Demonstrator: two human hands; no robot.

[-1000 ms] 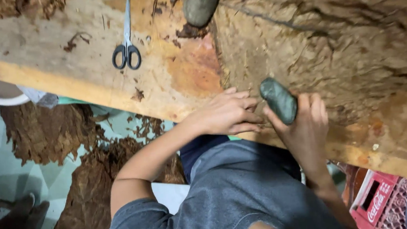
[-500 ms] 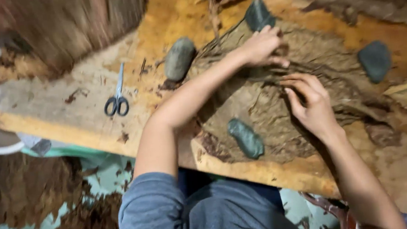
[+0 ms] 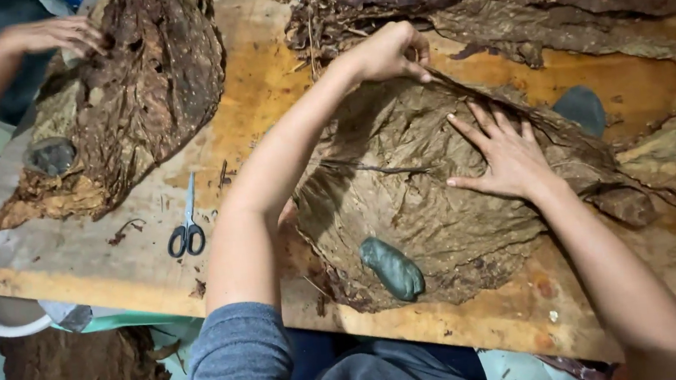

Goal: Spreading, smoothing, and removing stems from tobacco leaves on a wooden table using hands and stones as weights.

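Head view: right hand (image 3: pixel 504 153) now flat on leaf pile (image 3: pixel 421 198).

Warm, even overhead light; soft shadows fall under the arms. The picture is sharp, with slight softness toward the edges.

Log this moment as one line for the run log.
left hand: pinching stem at leaf edge | right hand: flat on tobacco leaf pile | grey stone: on pile | scissors: on wooden table
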